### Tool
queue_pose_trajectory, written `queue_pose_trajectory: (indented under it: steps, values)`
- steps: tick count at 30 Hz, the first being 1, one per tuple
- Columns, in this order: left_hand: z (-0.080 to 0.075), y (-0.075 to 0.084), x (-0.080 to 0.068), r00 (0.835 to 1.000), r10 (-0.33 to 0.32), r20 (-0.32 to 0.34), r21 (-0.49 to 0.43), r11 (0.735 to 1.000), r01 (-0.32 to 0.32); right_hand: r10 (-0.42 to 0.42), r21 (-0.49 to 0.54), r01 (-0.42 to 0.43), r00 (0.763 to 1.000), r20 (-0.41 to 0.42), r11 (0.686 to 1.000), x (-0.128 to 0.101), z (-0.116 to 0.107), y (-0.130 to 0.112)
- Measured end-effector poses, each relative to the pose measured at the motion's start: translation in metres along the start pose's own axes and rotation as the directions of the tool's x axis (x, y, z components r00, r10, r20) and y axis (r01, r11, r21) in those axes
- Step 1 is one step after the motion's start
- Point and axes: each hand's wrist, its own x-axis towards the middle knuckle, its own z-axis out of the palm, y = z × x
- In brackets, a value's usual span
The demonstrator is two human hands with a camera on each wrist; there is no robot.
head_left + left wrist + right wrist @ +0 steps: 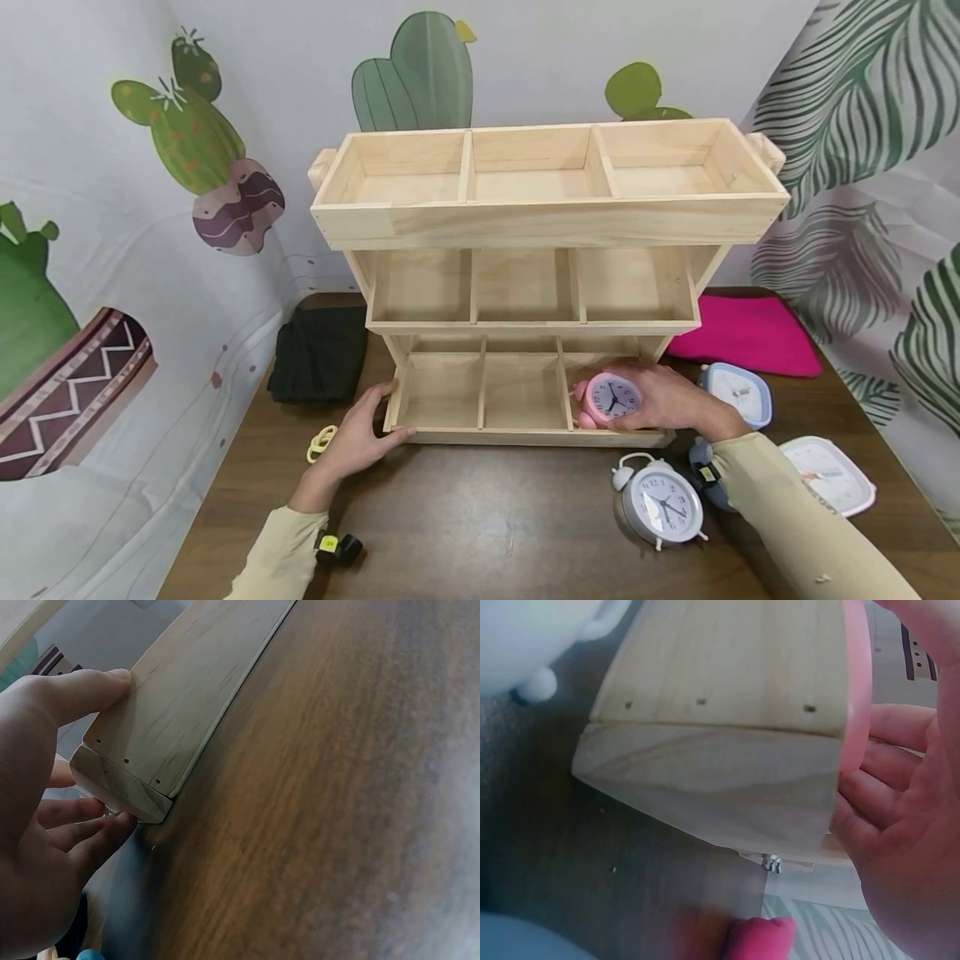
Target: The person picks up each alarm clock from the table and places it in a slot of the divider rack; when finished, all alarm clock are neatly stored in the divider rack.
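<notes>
A three-tier wooden rack stands on the table, each tier split into three compartments. With its thumb on the front board and its fingers round the side, my left hand grips the lowest tier's left corner. In the bottom right compartment, my right hand holds a pink alarm clock, its face turned up and tilted. From the right wrist, a strip of the pink clock shows behind the tier's end board, with the fingers against it.
Right of the rack are a white twin-bell alarm clock, a light-blue square clock, a white square clock and a blue item partly under my wrist. Pink cloth, black cloth and yellow rings lie around it.
</notes>
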Motion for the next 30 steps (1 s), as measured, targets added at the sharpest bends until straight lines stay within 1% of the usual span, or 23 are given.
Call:
queue_pose_trajectory:
  steps: [9, 13, 16, 21, 30]
  values:
    - [0.0006, -0.0008, -0.0003, 1.0, -0.004, -0.004, -0.008, 1.0, 0.004, -0.043, -0.033, 0.043, 0.999, 0.004, 0.999, -0.0009, 0.0003, 0.0027]
    - [0.001, -0.002, -0.0006, 1.0, -0.002, -0.003, -0.008, 1.0, 0.002, -0.061, -0.025, 0.062, 0.998, 0.009, 0.998, -0.0015, 0.0007, 0.003]
    - [0.0008, -0.0026, -0.0009, 1.0, -0.002, -0.002, -0.009, 1.0, 0.002, -0.043, -0.026, 0.044, 0.999, 0.023, 0.999, -0.0021, 0.0019, 0.0024]
    - [0.0012, -0.0027, -0.0005, 1.0, -0.001, -0.001, -0.011, 1.0, 0.001, 0.01, -0.089, -0.006, 0.999, 0.039, 0.996, -0.0049, 0.0048, 0.0005]
    - [0.0021, -0.0045, -0.0012, 1.0, 0.001, -0.012, -0.004, 1.0, -0.001, -0.012, -0.096, 0.016, 0.999, 0.047, 0.995, -0.0035, 0.005, 0.0013]
